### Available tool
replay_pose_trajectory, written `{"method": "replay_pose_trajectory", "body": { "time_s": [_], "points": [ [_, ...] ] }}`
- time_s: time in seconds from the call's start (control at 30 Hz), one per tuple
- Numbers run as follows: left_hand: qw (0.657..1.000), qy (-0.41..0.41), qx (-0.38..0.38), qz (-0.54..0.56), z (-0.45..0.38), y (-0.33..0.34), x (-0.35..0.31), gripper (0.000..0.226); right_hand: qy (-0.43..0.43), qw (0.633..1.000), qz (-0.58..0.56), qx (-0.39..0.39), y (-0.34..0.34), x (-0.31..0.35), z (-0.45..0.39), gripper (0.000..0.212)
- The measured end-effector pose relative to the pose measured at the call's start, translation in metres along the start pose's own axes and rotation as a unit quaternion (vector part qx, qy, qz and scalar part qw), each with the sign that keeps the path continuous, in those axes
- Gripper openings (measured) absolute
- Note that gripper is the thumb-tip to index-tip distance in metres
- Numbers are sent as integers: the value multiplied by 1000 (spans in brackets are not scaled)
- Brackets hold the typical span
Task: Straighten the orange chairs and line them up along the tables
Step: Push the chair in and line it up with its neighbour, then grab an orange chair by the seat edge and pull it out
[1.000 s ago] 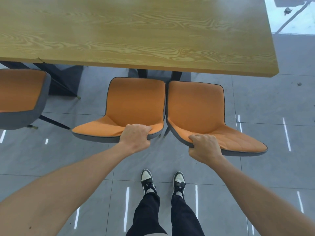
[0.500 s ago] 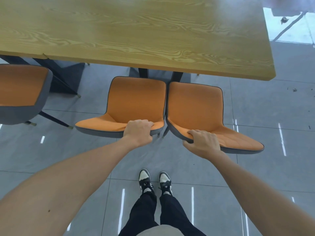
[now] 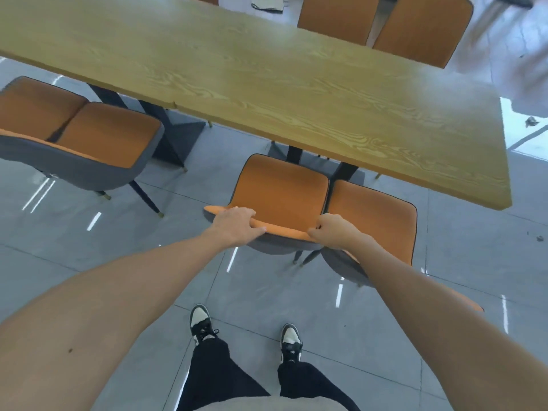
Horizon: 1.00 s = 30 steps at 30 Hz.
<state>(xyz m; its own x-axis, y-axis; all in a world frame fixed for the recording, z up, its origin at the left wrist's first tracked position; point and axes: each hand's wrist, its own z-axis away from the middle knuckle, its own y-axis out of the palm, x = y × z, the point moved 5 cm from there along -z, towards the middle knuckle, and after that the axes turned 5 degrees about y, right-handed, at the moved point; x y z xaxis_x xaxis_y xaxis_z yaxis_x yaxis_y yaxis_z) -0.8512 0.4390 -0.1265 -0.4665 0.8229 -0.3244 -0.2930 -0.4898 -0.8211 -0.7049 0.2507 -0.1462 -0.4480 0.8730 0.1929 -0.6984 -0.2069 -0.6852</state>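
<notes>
Both hands have shifted onto one chair since a moment ago, when each gripped a separate backrest, and the view has swung so the table now runs off diagonally. Fingers of the left hand lie close together, draped flat over the top edge of the near chair, thumb side toward the seat. Over on the other end of that same backrest edge, the right hand is curled into a tight grip, knuckles bunched, fingers wrapped under the orange rim. Both bare forearms reach in from the bottom corners. That near chair sits with its seat tucked partly under the long edge of the wooden table, and right beside it, touching or nearly so, stands the neighbouring chair, part of its back hidden by the right forearm. Further left along the same table edge, well apart from this pair, two more orange chairs stand side by side. Across the table, at the top of the view, another pair of orange backs shows. Down below, black trousers and black-and-white sneakers are planted on the grey tiled floor.
</notes>
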Motion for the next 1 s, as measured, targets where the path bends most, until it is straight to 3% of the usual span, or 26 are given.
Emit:
{"method": "replay_pose_trajectory", "body": {
  "time_s": [0.2, 0.4, 0.7, 0.87, 1.0],
  "points": [
    [1000, -20, -17, 11, 9, -67, 125, 59, -61, 997, 46, -31, -26, 175, -23, 53],
    [993, 39, -97, -61, 25, -159, 256, 66, -105, 988, 91, -67, -47, 352, -44, 30],
    [980, -3, -190, -63, 63, -270, 480, 79, -173, 970, 10, -169, -52, 611, -68, 70],
    [974, -23, -215, -71, 57, -306, 590, 77, -210, 958, -4, -196, -46, 727, -106, 74],
    [971, -60, -215, -81, 46, -330, 677, 88, -213, 952, -31, -220, -38, 800, -145, 76]
  ]
}}
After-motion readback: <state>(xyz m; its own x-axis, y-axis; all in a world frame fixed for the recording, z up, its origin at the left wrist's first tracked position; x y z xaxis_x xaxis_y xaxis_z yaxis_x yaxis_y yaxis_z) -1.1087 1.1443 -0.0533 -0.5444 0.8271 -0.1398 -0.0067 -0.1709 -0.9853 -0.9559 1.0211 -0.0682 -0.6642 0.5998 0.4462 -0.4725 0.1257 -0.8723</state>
